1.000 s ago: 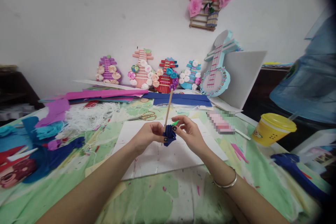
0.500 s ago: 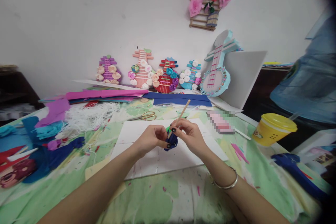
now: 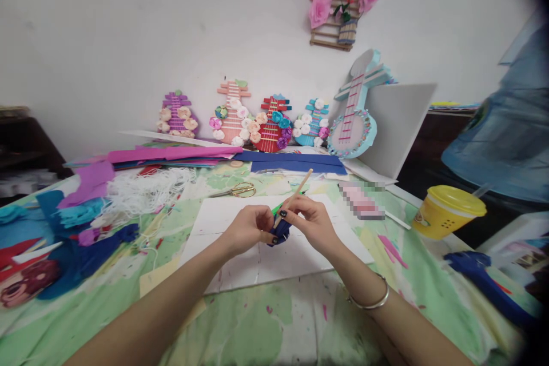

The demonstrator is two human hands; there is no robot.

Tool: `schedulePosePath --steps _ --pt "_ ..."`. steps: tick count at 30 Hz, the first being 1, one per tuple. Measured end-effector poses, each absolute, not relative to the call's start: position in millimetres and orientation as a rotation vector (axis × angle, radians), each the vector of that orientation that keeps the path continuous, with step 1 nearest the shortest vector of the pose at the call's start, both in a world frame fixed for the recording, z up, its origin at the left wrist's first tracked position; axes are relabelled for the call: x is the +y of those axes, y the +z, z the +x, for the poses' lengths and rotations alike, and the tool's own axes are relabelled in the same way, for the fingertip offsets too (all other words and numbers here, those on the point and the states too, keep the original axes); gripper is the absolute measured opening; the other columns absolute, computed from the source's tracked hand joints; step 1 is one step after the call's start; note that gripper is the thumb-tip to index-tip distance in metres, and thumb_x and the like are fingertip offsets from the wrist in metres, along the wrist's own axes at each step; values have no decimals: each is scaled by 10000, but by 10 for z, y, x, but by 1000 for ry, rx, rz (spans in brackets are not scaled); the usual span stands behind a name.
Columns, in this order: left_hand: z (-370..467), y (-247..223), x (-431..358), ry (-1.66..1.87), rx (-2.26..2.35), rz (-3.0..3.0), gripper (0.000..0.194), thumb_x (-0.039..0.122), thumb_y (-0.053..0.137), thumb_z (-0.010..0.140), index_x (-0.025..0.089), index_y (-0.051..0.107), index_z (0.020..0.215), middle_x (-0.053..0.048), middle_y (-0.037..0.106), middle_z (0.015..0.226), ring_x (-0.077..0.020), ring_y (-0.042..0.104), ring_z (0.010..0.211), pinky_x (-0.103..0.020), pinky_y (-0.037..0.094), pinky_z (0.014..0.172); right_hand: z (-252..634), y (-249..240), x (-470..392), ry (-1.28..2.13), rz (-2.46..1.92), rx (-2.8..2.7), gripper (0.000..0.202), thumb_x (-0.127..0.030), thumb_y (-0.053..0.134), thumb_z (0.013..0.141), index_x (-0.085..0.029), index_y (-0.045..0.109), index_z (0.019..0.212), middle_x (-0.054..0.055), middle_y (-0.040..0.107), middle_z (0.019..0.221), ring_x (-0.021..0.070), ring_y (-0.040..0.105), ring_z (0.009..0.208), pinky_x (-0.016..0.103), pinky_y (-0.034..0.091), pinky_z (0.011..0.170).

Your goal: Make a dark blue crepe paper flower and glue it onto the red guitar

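Note:
My left hand [image 3: 249,230] is closed, thumb and fingers pinching a dark blue crumpled paper piece [image 3: 281,235] over the white board. A thin wooden stick [image 3: 303,182] slants up between the fingertips of my right hand [image 3: 312,222], its lower end at the blue paper. Something bright green [image 3: 277,209] shows between the hands; its kind is hard to make out. Fingers cover much of the blue paper. Beneath both hands lies the white board [image 3: 240,274] on a green patterned cloth [image 3: 253,331].
Gold-handled scissors [image 3: 243,189] lie behind the board. White string [image 3: 146,186] and paper scraps spread to the left. A yellow lidded tub [image 3: 441,220] stands at right, near a blurred phone-like object [image 3: 362,201]. Several flower-decorated paper instruments [image 3: 270,131] lean against the wall.
The stick has tilted slightly and its top sits a little lower. My right fingers have shifted slightly around it, and the green piece shows at a different angle. My left hand has barely moved.

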State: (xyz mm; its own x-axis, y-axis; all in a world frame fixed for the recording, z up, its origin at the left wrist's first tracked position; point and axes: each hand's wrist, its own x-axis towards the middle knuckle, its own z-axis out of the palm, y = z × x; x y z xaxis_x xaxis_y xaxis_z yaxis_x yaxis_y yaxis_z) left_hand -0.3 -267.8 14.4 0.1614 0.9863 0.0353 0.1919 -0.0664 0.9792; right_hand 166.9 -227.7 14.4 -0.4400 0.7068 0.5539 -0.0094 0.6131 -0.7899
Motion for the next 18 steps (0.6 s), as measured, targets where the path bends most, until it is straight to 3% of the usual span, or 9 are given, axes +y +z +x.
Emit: schedulePosePath --steps 18 --pt "-12 106 -2656 1028 1205 1481 264 41 676 476 152 451 559 50 511 544 -111 496 559 -249 401 557 1669 165 -2286 902 -583 -1858 207 -316 625 780 -175 642 630 39 613 713 155 540 692 290 419 627"
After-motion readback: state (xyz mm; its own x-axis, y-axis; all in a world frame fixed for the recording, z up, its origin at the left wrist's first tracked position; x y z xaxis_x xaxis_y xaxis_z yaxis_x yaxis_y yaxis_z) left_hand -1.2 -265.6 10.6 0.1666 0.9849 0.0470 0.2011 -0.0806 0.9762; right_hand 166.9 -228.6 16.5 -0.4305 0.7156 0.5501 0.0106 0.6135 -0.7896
